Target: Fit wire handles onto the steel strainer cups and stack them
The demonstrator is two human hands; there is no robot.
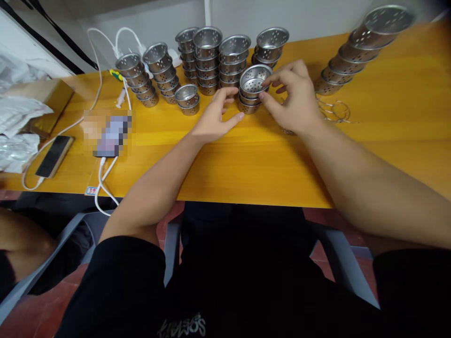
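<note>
A short stack of perforated metal cups (255, 80) stands on the table in front of me. My right hand (295, 101) grips its top cup at the right side, the index finger at the rim and the thumb against the outer wall. On the stack's left, my left hand (214, 117) is open, fingers and thumb apart, holding nothing. Left of that hand sits a smaller pile of cups (187, 97). Thin wire loops (336, 111) lie right of my right hand, partly hidden by it.
Taller cup stacks line the back by the wall (207, 61), and a leaning one stands at right (352, 51). At left are a phone (54, 157), a blurred-out phone (113, 136), white cables (102, 173), a cardboard box (58, 103) and plastic bags (17, 150). Another person's leg (21, 239) shows lower left.
</note>
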